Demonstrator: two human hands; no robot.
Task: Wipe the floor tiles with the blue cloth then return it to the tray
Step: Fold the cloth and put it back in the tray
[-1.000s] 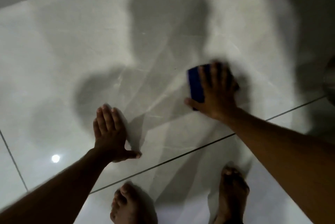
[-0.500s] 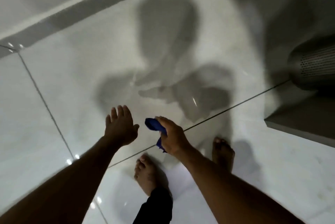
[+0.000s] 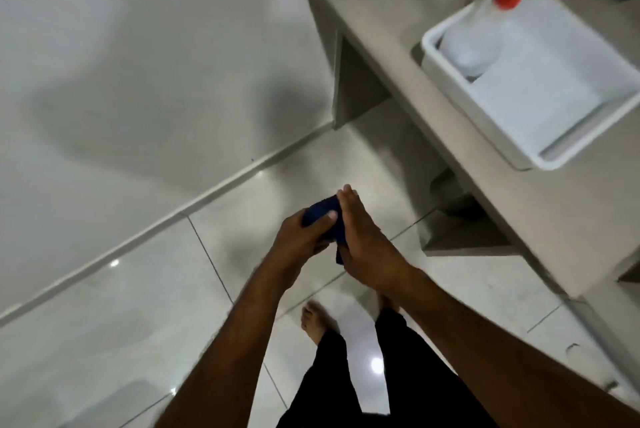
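The blue cloth is bunched between both hands, well above the glossy pale floor tiles. My left hand grips its left side, thumb across the top. My right hand closes over its right side, a blue corner hanging below the palm. The white tray sits on a grey counter at the upper right, apart from my hands. Most of the cloth is hidden by my fingers.
A clear bottle with a red and yellow top lies in the tray. The grey counter stands on grey legs, with a dark round object under it. A wall and skirting run diagonally at left. My bare feet stand below.
I have risen from a crouch to standing. The cloth left the floor and now sits in both hands; my left hand lifted off the tile. The view swung toward the counter and tray.
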